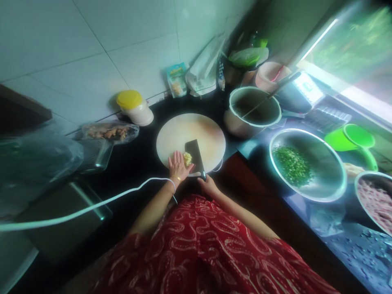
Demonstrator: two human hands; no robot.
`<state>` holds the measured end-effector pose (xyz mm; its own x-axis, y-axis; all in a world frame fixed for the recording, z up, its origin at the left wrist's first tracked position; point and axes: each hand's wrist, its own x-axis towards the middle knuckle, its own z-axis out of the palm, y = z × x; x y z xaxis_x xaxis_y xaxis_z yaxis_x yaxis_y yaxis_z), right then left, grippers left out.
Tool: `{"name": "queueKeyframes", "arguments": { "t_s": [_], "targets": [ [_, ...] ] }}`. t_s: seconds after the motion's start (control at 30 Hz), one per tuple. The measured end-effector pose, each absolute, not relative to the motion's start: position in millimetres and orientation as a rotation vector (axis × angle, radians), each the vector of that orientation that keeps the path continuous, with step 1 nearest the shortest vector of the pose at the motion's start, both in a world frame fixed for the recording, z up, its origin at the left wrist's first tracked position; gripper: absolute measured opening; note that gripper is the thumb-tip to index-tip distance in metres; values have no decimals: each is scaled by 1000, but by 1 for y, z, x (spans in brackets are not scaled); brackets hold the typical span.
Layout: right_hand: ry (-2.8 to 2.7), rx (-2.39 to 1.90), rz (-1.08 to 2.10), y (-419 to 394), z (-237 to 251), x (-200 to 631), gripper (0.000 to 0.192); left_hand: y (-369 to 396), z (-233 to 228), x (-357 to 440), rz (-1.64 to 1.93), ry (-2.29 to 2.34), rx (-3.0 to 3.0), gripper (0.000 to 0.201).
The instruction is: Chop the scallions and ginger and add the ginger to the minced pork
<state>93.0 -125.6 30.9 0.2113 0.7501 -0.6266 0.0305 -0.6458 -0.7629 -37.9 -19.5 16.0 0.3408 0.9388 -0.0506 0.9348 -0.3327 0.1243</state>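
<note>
Apparently gathering minced yellow bits [187,158] against cleaver [196,156] — just below centre of round chopping board [183,130], toward six o'clock. Likely needed next: low, steady blade and thumb well clear of edge. Holding left hand [178,166] open at seven o'clock, with fingers spread roughly toward twelve, just beside bits. Gripping cleaver handle in closed fingers of right hand [210,186] at five o'clock — with forearm angled in from four.
</note>
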Motion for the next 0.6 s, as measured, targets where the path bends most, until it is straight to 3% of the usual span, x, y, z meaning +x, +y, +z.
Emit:
{"name": "queueKeyframes", "arguments": {
  "t_s": [0.3, 0.6],
  "targets": [
    [-557, -1524, 1643, -123, 32, 70, 29, -18, 18, -37, -9, 1701, 2458, 79],
    [-553, -1182, 1687, -134, 68, 88, 42, -9, 81, -32, 349, 1549, 2326, 71]
  ]
}}
